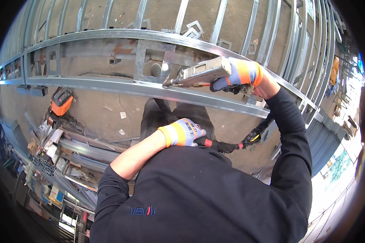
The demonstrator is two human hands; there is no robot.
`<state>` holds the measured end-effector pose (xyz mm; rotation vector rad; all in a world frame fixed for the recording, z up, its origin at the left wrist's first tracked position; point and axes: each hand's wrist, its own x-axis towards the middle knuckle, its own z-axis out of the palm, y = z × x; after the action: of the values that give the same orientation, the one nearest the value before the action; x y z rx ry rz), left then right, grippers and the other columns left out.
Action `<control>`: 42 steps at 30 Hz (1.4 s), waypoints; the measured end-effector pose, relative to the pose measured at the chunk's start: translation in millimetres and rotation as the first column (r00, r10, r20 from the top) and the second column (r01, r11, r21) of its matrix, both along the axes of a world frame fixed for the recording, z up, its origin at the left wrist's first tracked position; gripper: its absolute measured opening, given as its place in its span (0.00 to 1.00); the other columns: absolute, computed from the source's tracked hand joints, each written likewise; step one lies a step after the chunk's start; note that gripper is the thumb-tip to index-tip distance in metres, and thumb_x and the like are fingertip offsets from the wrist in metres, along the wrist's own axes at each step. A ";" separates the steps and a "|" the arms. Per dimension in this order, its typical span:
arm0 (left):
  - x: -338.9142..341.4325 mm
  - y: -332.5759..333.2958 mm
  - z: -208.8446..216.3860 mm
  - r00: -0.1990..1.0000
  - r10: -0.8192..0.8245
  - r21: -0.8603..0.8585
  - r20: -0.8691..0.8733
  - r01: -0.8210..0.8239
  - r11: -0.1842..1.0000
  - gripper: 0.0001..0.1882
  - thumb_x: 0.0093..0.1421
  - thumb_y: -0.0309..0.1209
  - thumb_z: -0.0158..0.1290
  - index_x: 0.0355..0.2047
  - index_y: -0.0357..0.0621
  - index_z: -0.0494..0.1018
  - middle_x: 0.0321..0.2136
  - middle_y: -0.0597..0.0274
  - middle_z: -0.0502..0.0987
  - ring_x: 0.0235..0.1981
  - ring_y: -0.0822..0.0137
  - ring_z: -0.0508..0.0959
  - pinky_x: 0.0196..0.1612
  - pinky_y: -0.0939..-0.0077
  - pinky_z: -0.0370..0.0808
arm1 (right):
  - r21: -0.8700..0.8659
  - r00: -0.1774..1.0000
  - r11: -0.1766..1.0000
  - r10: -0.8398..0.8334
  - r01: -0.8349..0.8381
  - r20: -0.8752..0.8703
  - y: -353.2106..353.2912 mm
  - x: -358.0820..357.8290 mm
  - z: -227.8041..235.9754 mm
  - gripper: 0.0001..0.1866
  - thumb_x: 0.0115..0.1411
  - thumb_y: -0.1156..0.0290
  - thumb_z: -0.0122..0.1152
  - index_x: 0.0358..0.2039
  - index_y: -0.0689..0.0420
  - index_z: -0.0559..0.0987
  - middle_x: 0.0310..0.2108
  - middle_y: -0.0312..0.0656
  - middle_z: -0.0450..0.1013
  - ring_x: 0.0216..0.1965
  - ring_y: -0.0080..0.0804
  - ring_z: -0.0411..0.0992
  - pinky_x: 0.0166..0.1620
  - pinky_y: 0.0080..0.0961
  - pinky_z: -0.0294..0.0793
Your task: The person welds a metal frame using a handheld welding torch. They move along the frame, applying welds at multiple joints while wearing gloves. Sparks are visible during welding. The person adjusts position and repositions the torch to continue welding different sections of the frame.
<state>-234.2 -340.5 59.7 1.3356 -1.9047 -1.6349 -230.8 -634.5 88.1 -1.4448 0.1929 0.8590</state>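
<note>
My right hand [240,75], in a grey and orange work glove, is closed around a grey box-shaped tool [206,69] with a copper-coloured nozzle [196,85] under it. The tool's tip meets a silver metal rail [121,86], beside the foot of a flat rectangular metal frame [140,60]. Against the front of my dark jacket, my left hand [183,132] is drawn in, with most of its fingers out of sight. A black cord-like length with red bands [225,146] runs rightward from beside it; whether the hand grips it is hidden.
Parallel metal studs [219,20] fill the far side beyond a second rail [109,33]. An orange and black machine [61,102] stands on the floor at left. Stacked metal profiles [83,150] lie at lower left, and corrugated sheets [326,141] at right. My legs are right below the near rail.
</note>
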 end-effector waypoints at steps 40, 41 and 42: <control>-2.9 -4.6 -4.0 0.999 0.050 -0.017 0.008 -0.050 0.999 0.23 0.60 0.46 0.61 0.47 0.42 0.74 0.37 0.49 0.82 0.43 0.46 0.82 0.48 0.54 0.77 | -0.126 0.987 0.979 0.161 -0.161 -0.012 -13.8 14.2 1.6 0.28 0.54 0.66 0.75 0.57 0.55 0.83 0.32 0.37 0.80 0.23 0.21 0.73 0.23 0.22 0.72; -3.0 -4.5 -4.1 0.999 0.048 -0.017 0.007 -0.048 0.999 0.23 0.60 0.46 0.61 0.47 0.42 0.74 0.37 0.49 0.82 0.43 0.46 0.82 0.48 0.54 0.77 | -0.157 0.984 0.972 0.164 -0.173 -0.068 -13.7 14.1 2.2 0.28 0.54 0.66 0.75 0.57 0.54 0.83 0.32 0.37 0.80 0.23 0.21 0.73 0.22 0.22 0.72; -3.7 -4.5 -4.5 0.999 0.047 -0.020 0.009 -0.047 0.999 0.23 0.60 0.46 0.61 0.47 0.42 0.74 0.37 0.49 0.82 0.43 0.46 0.82 0.48 0.54 0.77 | -0.187 0.978 0.964 0.166 -0.188 -0.125 -13.9 13.8 3.3 0.29 0.53 0.65 0.76 0.57 0.54 0.83 0.32 0.36 0.80 0.23 0.21 0.73 0.22 0.22 0.72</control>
<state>-237.9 -345.0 55.3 1.3719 -1.8748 -1.5867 -217.0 -648.5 91.4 -1.6200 0.2393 1.0909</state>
